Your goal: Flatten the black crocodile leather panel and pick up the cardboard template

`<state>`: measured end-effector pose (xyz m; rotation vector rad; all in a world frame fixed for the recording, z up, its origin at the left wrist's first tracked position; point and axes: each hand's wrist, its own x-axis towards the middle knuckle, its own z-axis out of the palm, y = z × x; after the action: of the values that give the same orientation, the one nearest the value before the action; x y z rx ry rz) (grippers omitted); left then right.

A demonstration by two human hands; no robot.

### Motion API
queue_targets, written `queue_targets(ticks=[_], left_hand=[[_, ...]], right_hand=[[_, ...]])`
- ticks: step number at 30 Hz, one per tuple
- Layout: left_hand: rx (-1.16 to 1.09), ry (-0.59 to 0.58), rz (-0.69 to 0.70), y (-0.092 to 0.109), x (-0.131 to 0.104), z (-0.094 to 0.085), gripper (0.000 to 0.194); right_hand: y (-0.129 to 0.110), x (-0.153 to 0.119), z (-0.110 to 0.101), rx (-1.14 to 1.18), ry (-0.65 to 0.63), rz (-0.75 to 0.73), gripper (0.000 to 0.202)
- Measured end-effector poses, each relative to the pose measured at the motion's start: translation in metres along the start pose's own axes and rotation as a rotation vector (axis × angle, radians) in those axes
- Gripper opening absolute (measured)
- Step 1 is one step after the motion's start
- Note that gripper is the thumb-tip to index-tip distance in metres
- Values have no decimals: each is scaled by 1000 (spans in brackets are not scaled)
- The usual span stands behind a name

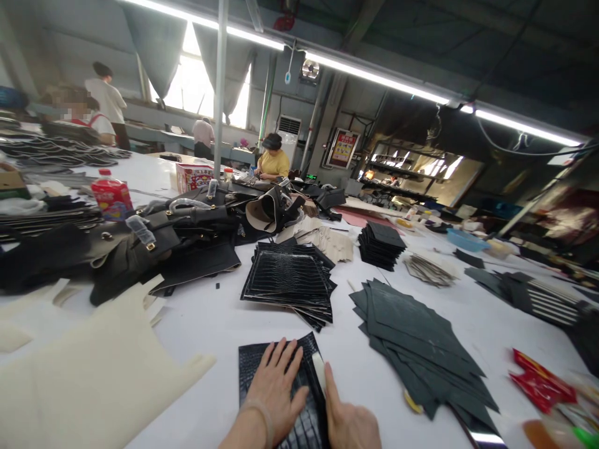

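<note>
Black panel (281, 386) flat on the white table (219, 324), at the near edge, under both hands. Left hand (276, 390) pressed flat on it, fingers spread apart. Right hand (349, 421) at its right edge, thumb stretched along a pale strip (319, 372); other fingers out of view, so cannot tell. Behind, a stack of black panels (290, 280); right, dark green sheets (416, 343); left, cream pieces (93, 374).

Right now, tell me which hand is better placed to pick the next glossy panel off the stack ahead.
Probably the left hand: it lies flat on the black panel, below the glossy stack. The right hand pinches a small pale tool.
</note>
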<state>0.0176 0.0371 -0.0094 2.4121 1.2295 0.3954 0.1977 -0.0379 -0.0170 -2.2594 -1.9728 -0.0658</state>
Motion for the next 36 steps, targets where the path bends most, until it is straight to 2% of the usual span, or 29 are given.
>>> queue_targets(ticks=[2, 4, 6, 9, 12, 15, 17, 19, 21, 24, 25, 27, 30, 33, 36], left_hand=[[28, 1, 6, 0, 0, -1, 55], [83, -7, 0, 3, 0, -2, 52], [148, -21, -17, 9, 0, -5, 52], [234, -50, -54, 21, 2, -11, 55], [335, -84, -141, 29, 5, -20, 58], [400, -161, -175, 29, 6, -34, 33], [415, -209, -140, 32, 4, -43, 33], [417, -201, -84, 42, 1, -45, 36], [386, -170, 43, 58, -3, -37, 35], [162, -243, 362, 78, -2, -7, 51], [76, -275, 424, 81, 1, 5, 55], [-15, -273, 411, 80, 9, 27, 55], [47, -155, 262, 74, 23, 47, 55], [101, -98, 200, 70, 30, 54, 56], [120, -112, 206, 69, 31, 55, 58]], right_hand=[[-1, 27, 4, -121, -25, -48, 49], [9, 43, 2, -180, -31, -36, 51], [27, 44, -3, -160, -26, 46, 49], [63, 24, -13, -89, -25, 201, 47], [100, -8, -24, 195, 34, 333, 51], [128, -38, -32, 673, 96, 541, 56], [135, -52, -34, 875, 86, 648, 61], [132, -63, -32, 983, 57, 663, 65], [121, -70, -25, 1025, 37, 625, 66], [101, -79, -14, 993, 46, 555, 63], [95, -81, -12, 975, 46, 537, 63], [87, -82, -12, 915, 54, 517, 62], [80, -75, -19, 752, 113, 484, 55], [72, -64, -19, 472, 123, 393, 47], [59, -59, -3, 63, 107, 219, 41]])
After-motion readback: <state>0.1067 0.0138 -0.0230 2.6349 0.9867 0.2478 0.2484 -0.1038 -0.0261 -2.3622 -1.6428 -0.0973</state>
